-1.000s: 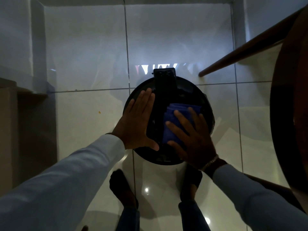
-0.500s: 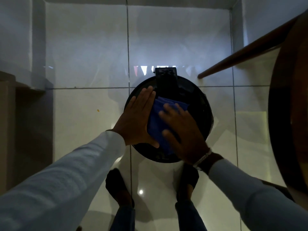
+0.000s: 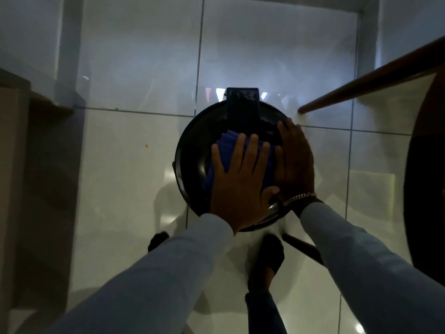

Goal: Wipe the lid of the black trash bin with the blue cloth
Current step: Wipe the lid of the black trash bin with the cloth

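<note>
The blue cloth [image 3: 225, 150] has moved under the left hand [image 3: 237, 182], which is pressing flat. The right hand [image 3: 295, 165] is lying flat, holding nothing, steadying the lid [image 3: 192, 150]. Wiping is partway done.

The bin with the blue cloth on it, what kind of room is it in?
Probably a room in a home. The black trash bin stands on glossy white floor tiles, and dark wooden furniture with a slanting wooden leg stands beside it. Which room, I can't tell.
</note>
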`<action>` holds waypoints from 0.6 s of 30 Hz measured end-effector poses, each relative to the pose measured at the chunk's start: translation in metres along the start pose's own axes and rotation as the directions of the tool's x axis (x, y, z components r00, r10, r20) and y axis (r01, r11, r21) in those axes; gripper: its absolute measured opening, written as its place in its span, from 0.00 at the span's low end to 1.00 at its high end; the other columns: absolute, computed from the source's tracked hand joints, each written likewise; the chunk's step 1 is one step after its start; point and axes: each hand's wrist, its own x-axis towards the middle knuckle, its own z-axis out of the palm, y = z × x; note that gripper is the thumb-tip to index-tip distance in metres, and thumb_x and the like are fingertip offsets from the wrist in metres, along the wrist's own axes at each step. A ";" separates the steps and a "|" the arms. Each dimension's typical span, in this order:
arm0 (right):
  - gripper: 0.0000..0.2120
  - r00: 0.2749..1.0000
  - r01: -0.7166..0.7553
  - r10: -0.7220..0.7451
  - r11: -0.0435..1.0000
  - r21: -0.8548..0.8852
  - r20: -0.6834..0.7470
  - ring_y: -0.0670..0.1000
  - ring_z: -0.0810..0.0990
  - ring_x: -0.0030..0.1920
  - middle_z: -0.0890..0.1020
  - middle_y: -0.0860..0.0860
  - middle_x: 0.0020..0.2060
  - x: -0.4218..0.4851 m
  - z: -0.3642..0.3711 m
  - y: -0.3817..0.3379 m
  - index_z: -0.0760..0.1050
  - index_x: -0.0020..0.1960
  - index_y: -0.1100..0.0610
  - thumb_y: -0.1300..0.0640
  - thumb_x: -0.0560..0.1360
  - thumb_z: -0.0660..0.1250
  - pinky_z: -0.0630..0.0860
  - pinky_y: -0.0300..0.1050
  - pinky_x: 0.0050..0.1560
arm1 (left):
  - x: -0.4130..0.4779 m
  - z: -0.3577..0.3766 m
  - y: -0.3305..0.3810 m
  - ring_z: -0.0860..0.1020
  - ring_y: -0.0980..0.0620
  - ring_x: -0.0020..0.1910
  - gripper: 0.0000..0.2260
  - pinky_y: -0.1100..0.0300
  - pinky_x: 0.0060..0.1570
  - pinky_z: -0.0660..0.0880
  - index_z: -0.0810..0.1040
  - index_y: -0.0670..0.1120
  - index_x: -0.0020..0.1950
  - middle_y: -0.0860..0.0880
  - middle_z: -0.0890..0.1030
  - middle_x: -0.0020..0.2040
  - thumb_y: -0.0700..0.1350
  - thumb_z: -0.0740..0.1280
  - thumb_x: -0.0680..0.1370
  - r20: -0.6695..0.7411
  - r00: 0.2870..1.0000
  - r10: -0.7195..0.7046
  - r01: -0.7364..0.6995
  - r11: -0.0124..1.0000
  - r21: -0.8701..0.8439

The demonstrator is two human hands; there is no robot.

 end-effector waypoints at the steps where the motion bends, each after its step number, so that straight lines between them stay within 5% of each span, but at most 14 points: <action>1: 0.23 1.000 0.001 -0.001 1.000 0.012 -0.003 0.58 0.59 0.76 0.64 0.58 0.75 -0.001 0.001 0.001 0.59 0.74 0.55 0.53 0.80 0.54 0.57 0.58 0.75 | -0.001 0.004 -0.004 0.51 0.41 0.78 0.33 0.28 0.71 0.47 0.52 0.47 0.77 0.43 0.56 0.79 0.63 0.51 0.77 -0.032 0.999 0.028 -0.028 1.000 0.002; 8: 0.23 0.999 0.014 -0.012 0.999 0.042 -0.039 0.56 0.58 0.77 0.64 0.56 0.75 -0.004 -0.002 0.000 0.59 0.74 0.54 0.54 0.80 0.54 0.56 0.54 0.77 | -0.012 0.000 -0.042 0.54 0.44 0.78 0.31 0.32 0.72 0.52 0.59 0.49 0.76 0.47 0.61 0.78 0.59 0.58 0.75 -0.132 0.991 0.000 -0.007 0.998 -0.055; 14: 0.23 0.998 -0.018 0.021 0.998 0.061 -0.058 0.56 0.58 0.77 0.64 0.56 0.75 -0.003 0.001 -0.003 0.60 0.74 0.55 0.52 0.80 0.51 0.55 0.53 0.77 | 0.026 -0.015 -0.057 0.57 0.40 0.77 0.28 0.39 0.71 0.62 0.58 0.48 0.76 0.44 0.62 0.77 0.56 0.57 0.78 -0.212 0.908 -0.360 0.305 0.918 -0.254; 18: 0.23 0.999 0.002 0.000 0.999 0.041 -0.042 0.56 0.58 0.77 0.64 0.56 0.75 -0.003 -0.001 -0.002 0.60 0.74 0.55 0.54 0.80 0.53 0.55 0.53 0.77 | -0.011 0.007 -0.038 0.57 0.40 0.77 0.27 0.40 0.74 0.57 0.60 0.46 0.76 0.43 0.62 0.77 0.54 0.57 0.78 -0.293 0.924 -0.246 0.217 0.968 -0.128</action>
